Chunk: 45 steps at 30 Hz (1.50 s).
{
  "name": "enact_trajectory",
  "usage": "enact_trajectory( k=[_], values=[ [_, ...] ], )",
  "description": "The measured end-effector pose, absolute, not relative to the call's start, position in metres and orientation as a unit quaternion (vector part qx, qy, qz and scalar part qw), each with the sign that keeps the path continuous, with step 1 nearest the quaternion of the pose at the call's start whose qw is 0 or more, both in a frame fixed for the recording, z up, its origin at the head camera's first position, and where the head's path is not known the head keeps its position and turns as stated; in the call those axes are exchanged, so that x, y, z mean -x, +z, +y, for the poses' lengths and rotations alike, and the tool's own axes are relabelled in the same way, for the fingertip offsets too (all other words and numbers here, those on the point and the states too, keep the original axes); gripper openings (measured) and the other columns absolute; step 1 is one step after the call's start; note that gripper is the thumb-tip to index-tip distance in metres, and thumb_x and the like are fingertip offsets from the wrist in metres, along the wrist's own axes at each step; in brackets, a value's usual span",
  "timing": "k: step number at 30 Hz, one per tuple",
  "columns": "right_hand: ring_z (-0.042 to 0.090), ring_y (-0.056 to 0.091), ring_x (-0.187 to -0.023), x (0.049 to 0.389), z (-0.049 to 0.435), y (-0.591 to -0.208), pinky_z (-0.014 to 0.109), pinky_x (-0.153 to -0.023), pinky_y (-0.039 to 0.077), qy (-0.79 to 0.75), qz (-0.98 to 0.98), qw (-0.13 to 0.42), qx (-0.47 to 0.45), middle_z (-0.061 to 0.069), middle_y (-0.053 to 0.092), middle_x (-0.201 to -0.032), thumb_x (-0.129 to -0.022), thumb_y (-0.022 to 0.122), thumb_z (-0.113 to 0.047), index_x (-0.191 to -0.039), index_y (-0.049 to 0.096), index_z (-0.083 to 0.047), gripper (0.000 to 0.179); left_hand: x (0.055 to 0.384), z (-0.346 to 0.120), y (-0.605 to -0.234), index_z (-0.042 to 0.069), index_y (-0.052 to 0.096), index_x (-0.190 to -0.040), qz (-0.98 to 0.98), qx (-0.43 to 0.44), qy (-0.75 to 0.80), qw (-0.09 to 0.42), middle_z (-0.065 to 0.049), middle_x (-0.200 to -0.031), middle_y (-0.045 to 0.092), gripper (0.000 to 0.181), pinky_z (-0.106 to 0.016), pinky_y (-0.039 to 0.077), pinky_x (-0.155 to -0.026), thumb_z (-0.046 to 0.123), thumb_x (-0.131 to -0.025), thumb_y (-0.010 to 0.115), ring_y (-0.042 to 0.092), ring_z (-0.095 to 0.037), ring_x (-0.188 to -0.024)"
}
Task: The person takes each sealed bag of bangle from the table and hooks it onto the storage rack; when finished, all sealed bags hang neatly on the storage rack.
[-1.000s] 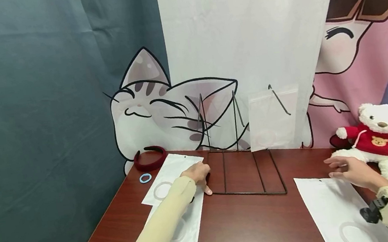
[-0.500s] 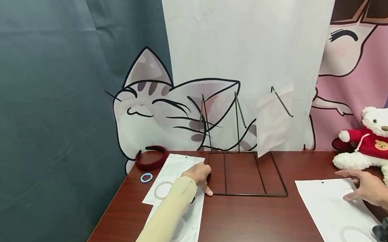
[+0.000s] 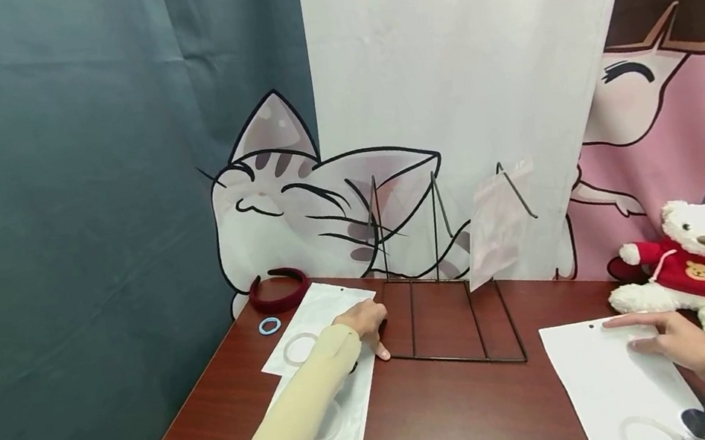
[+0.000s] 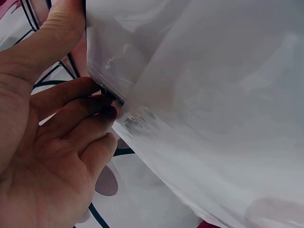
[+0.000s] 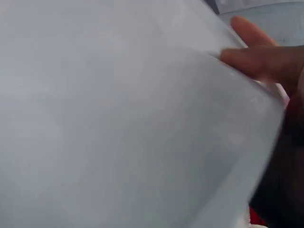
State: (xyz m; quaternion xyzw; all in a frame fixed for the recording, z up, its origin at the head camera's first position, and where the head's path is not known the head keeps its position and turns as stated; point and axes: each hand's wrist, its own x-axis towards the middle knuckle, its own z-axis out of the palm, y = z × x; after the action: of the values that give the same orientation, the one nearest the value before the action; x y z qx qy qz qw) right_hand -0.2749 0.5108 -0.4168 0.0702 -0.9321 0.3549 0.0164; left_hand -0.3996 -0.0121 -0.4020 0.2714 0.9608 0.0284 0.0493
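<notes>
My left hand [image 3: 363, 324] grips the left side of a black wire display rack [image 3: 452, 360] standing on the table. Its fingers curl in beside white packaging bags [image 3: 326, 300], which have a hang hole and a round clear window and lie overlapping under the forearm. In the left wrist view, a bag [image 4: 204, 118] fills much of the picture, and dark wire shows at the fingertips. At the right, my right hand [image 3: 684, 346] pinches the upper right corner of another white packaging bag [image 3: 604, 372]. The right wrist view shows the thumb [image 5: 242, 59] at this bag's edge.
A pinkish see-through bag [image 3: 499, 229] hangs from the rack's right hook. A burgundy headband [image 3: 279, 302] and light blue ring [image 3: 269, 326] lie at the table's back left. A white teddy bear [image 3: 701, 272] in a red hoodie sits at the right. Printed curtains hang behind.
My right hand has drawn back from over the bag, then come onto its upper right corner. The hanging bag has swung round on its hook. My left hand has stayed at the rack.
</notes>
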Motion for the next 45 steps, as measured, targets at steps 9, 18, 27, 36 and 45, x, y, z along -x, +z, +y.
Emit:
enact_trajectory(
  k=[9, 18, 27, 36, 45],
  values=[
    [-0.029, 0.039, -0.108, 0.271, 0.49, -0.39, 0.022, -0.083, 0.045, 0.34, -0.936, -0.026, -0.082, -0.016, 0.07, -0.128, -0.094, 0.07, -0.007, -0.133, 0.073, -0.003, 0.039, 0.421, -0.011, -0.419, 0.012, 0.078, -0.099, 0.96, -0.27, 0.043, 0.058, -0.005, -0.095, 0.073, 0.056, -0.034, 0.056, -0.076, 0.041, -0.058, 0.104, 0.061, -0.015, -0.082],
    [-0.029, 0.042, -0.11, 0.264, 0.46, -0.372, 0.013, -0.081, 0.04, 0.318, -0.94, 0.063, -0.109, -0.027, 0.067, -0.123, -0.088, 0.082, -0.014, -0.129, 0.077, -0.011, 0.041, 0.416, -0.012, -0.415, 0.011, 0.078, -0.1, 0.96, -0.269, 0.045, 0.06, -0.005, -0.095, 0.072, 0.057, -0.033, 0.055, -0.078, 0.041, -0.06, 0.104, 0.059, -0.014, -0.082],
    [-0.017, 0.059, -0.107, 0.255, 0.439, -0.355, 0.007, -0.082, 0.044, 0.356, -0.911, 0.126, -0.165, -0.035, 0.065, -0.124, -0.089, 0.082, -0.005, -0.132, 0.073, -0.007, 0.044, 0.402, -0.014, -0.405, 0.009, 0.08, -0.111, 0.957, -0.282, 0.052, 0.052, -0.007, -0.103, 0.076, 0.063, -0.03, 0.055, -0.081, 0.039, -0.061, 0.104, 0.06, -0.012, -0.083],
    [-0.011, 0.063, -0.101, 0.242, 0.409, -0.332, 0.012, -0.077, 0.05, 0.384, -0.885, 0.193, -0.179, -0.03, 0.071, -0.119, -0.088, 0.081, 0.003, -0.129, 0.074, -0.004, 0.043, 0.401, -0.015, -0.402, 0.006, 0.077, -0.116, 0.955, -0.288, 0.05, 0.047, -0.008, -0.104, 0.076, 0.068, -0.029, 0.054, -0.081, 0.038, -0.062, 0.103, 0.058, -0.012, -0.083],
    [-0.005, 0.068, -0.085, 0.238, 0.38, -0.31, 0.019, -0.063, 0.053, 0.39, -0.867, 0.269, -0.152, -0.032, 0.072, -0.109, -0.082, 0.087, 0.002, -0.117, 0.08, -0.005, 0.036, 0.403, -0.015, -0.404, 0.007, 0.078, -0.108, 0.954, -0.291, 0.049, 0.045, -0.005, -0.095, 0.073, 0.062, -0.029, 0.052, -0.077, 0.038, -0.061, 0.104, 0.055, -0.012, -0.079]
  ],
)
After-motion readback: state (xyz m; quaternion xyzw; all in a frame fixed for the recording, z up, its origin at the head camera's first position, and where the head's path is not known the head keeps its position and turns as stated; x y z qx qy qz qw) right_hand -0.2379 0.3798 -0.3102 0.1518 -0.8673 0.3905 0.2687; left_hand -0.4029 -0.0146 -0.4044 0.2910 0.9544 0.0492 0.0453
